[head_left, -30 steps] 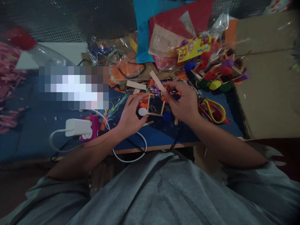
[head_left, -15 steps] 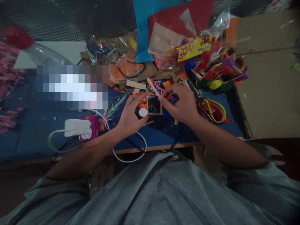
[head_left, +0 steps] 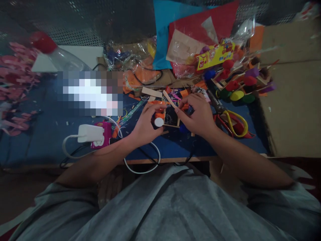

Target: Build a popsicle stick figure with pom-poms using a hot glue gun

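My left hand [head_left: 147, 125] curls round the near left side of a small wooden frame [head_left: 172, 126], thumb and fingers on either side of a round white disc [head_left: 158, 122]. Orange pieces [head_left: 157, 107] sit on that same side of the frame. Between the thumb and fingers of my right hand [head_left: 197, 112] is a thin, flat wooden strip [head_left: 169, 99], slanting up to the left above the frame. A blue round piece [head_left: 183, 127] shows under my right hand. Beyond my hands lies another flat wooden piece [head_left: 152, 92].
Yellow-and-red-handled scissors [head_left: 235, 124] lie right of my right hand. Behind them is a heap of wooden pieces with coloured rounds [head_left: 240, 82]. A white charger [head_left: 90, 133] in a pink socket block [head_left: 106, 134], its cable, a clear bottle [head_left: 67, 58] and cardboard [head_left: 293, 110] surround the work.
The whole view has shifted, so everything appears farther right and slightly lower. My hands keep nearly the same pose, with the strip still in my right fingers.
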`<state>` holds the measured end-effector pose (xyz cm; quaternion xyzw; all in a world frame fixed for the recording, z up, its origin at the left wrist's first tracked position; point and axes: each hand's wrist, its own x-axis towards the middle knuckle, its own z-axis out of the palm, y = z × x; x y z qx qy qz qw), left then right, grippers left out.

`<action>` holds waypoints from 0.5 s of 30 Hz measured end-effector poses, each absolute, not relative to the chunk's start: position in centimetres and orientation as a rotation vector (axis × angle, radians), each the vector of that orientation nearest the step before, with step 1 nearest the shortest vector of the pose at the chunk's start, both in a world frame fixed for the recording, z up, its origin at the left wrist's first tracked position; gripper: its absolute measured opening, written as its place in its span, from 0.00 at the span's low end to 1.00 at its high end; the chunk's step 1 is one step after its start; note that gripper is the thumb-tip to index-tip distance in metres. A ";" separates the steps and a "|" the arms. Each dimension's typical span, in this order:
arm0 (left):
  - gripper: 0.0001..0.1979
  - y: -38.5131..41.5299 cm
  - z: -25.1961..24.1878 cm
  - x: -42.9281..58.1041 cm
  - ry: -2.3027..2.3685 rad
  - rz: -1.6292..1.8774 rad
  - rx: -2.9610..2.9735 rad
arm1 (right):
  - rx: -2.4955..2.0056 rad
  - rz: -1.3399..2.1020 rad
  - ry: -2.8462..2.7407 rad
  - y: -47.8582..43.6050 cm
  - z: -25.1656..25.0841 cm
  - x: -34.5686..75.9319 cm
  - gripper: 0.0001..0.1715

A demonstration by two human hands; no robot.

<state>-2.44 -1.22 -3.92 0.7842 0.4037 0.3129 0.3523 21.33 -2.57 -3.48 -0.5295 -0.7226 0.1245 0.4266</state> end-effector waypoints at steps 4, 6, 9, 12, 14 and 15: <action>0.25 -1.2 -4.0 -2.5 0.986 0.772 2.014 | -1.329 0.302 -1.804 -2.6 -3.6 21.2 0.07; 0.25 -1.2 -4.2 -2.5 0.969 0.766 1.998 | -1.320 0.301 -1.807 -2.7 -3.6 21.1 0.07; 0.23 -1.2 -4.6 -2.4 0.951 0.812 1.890 | -1.300 0.306 -1.812 -2.7 -3.6 21.0 0.06; 0.26 -1.2 -5.4 -2.3 0.921 0.866 1.741 | -1.279 0.316 -1.808 -2.7 -3.5 21.0 0.06; 0.29 -1.2 -5.8 -2.2 0.882 0.886 1.701 | -1.255 0.326 -1.805 -2.7 -3.5 21.0 0.06; 0.30 -1.1 -6.0 -2.2 0.855 0.890 1.698 | -1.236 0.331 -1.804 -2.7 -3.5 21.0 0.07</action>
